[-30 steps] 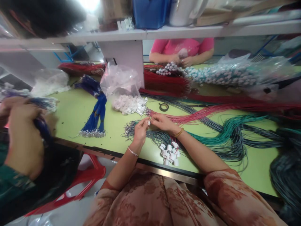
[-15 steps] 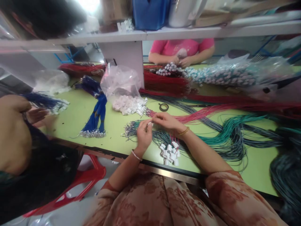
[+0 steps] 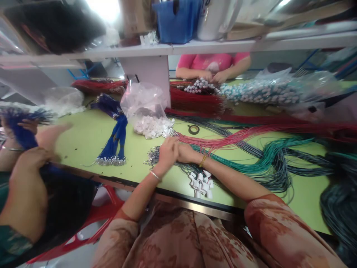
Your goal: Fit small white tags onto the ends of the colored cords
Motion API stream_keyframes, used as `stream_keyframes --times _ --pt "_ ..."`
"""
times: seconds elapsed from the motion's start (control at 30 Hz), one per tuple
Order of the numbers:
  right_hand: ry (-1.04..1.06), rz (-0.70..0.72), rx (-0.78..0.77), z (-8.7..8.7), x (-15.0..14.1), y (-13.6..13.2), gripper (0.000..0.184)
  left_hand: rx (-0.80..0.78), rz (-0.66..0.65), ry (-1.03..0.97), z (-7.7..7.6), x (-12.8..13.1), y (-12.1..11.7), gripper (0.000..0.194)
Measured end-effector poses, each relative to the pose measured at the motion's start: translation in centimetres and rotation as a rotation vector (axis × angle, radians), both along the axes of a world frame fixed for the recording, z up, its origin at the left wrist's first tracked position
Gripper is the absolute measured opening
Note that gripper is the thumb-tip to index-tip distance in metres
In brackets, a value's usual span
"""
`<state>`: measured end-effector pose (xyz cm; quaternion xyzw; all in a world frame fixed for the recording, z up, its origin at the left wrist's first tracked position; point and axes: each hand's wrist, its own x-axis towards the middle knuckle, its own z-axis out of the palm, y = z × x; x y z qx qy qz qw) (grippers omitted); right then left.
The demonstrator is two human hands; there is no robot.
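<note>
My left hand (image 3: 167,153) and my right hand (image 3: 186,153) meet above the worktable, fingers curled and closed together. Whatever they hold is hidden behind the fingers. Just beyond them lie the metal-tipped ends of the pink wires (image 3: 223,140) and a heap of small white plastic connectors (image 3: 154,126). Beside and under my left hand are the metal-tipped ends of dark green wires (image 3: 153,155). A cluster of white connectors on wires (image 3: 201,183) rests near the table edge, below my right wrist.
A black tape roll (image 3: 193,129) lies behind my hands. Blue wire bundles (image 3: 113,139) lie to the left, where a co-worker's hand (image 3: 35,158) handles more blue wires. Another person in pink (image 3: 213,65) works beyond the shelf (image 3: 134,51). A red stool (image 3: 107,204) stands below.
Both hands have moved slightly left and away from me, closing together; the white connector seen in my left fingers is now hidden. The co-worker at left has lifted a blue wire bundle.
</note>
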<state>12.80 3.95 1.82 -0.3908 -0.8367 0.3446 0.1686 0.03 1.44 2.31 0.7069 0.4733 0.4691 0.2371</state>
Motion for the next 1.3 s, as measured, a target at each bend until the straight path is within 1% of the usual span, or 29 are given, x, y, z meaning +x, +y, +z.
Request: stream_keyframes --times 0.03,0.07,0.1,0.17,0.23,0.3,0.4,0.5,0.63,0.73,0.8,0.9,1.0,1.07,1.1,1.13,1.2,1.27,1.3 --pt "-0.034 -0.015 0.034 0.1 0.0 -0.1 0.011 -0.026 0.089 0.084 0.1 -0.9 1.7 0.028" --pt "-0.084 -0.027 0.072 0.2 0.1 -0.2 0.013 -0.047 0.139 0.171 0.0 -1.6 3.3 0.032" --pt "-0.130 -0.034 0.106 0.3 0.1 -0.3 0.014 -0.064 0.160 0.254 -0.1 -2.2 4.7 0.032" --pt "-0.164 -0.027 0.139 0.2 0.3 -0.4 0.013 -0.097 0.128 0.387 -0.6 -2.9 6.7 0.026" --pt "-0.118 -0.016 0.124 0.0 0.5 -0.3 0.011 -0.081 0.083 0.437 -1.1 -3.3 7.6 0.020" --pt "-0.044 -0.012 0.085 -0.1 0.8 0.1 0.010 -0.056 0.091 0.411 -1.4 -3.7 7.7 0.018" --pt "0.037 -0.005 0.038 0.3 1.1 0.7 0.010 -0.040 0.145 0.293 -1.3 -4.9 7.2 0.022" --pt "0.013 0.046 0.037 1.1 0.8 1.4 0.009 -0.034 0.102 0.236 -1.0 -5.8 6.7 0.026" --pt "0.000 0.149 -0.010 1.7 -0.3 1.5 0.010 -0.123 -0.005 0.349 -1.3 -5.9 6.6 0.024" --pt "-0.037 0.178 -0.016 1.6 -0.7 1.2 0.007 -0.142 -0.040 0.443 -1.8 -5.3 6.6 0.019" --pt "-0.105 0.157 0.018 1.7 -0.5 0.8 0.005 -0.111 -0.067 0.502 -2.1 -4.9 6.6 0.020" --pt "-0.184 0.090 0.053 2.2 0.4 0.5 0.004 -0.074 -0.170 0.585 -2.4 -4.5 6.6 0.027" --pt "-0.155 0.054 0.026 2.8 1.4 0.6 0.004 -0.102 -0.239 0.599 -2.5 -4.3 6.8 0.023" --pt "-0.125 0.035 0.011 3.1 2.0 0.7 0.004 -0.127 -0.198 0.490 -2.2 -4.6 7.0 0.020" --pt "-0.124 0.015 0.015 3.2 2.1 0.8 0.004 -0.137 -0.151 0.381 -1.9 -4.8 7.1 0.020" --pt "-0.131 -0.017 0.026 3.2 2.3 0.9 0.005 -0.152 -0.094 0.237 -1.5 -5.3 7.1 0.020" --pt "-0.143 -0.092 0.060 3.2 2.2 1.0 0.005 -0.211 0.009 -0.116 -0.3 -6.4 7.0 0.024" --pt "-0.110 -0.130 0.069 3.2 1.6 1.0 0.007 -0.304 0.044 -0.443 1.0 -7.6 6.5 0.030" --pt "-0.078 -0.123 0.064 3.2 1.2 1.0 0.007 -0.350 0.044 -0.556 1.4 -8.2 6.1 0.031"
